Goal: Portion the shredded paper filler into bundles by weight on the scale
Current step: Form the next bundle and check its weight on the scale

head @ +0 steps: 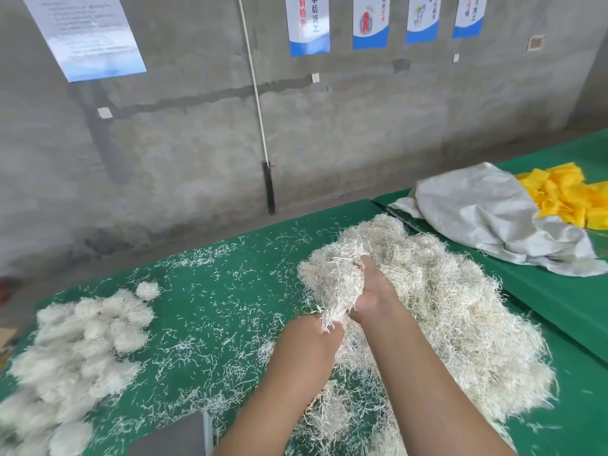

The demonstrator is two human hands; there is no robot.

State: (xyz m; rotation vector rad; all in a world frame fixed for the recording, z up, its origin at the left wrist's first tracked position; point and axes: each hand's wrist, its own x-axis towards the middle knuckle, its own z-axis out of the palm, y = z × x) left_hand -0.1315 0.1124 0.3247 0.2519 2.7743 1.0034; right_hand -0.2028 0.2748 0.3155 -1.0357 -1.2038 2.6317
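A clump of shredded paper (339, 284) is lifted off the big heap (444, 307), gripped between the right hand (371, 291) and left hand (329, 327). Finished bundles (82, 343) lie well left on the green table (210, 291); a grey slab (171, 436), perhaps the scale, sits nearest the left arm.

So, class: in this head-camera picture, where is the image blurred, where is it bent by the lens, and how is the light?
Head view: the finished bundles at lower left are smeared soft; the white pipe and posters lean from wide-angle distortion; light is flat, with no hard shadows or glare; both hands, left hand and right hand, stay fairly sharp in the loose pile.
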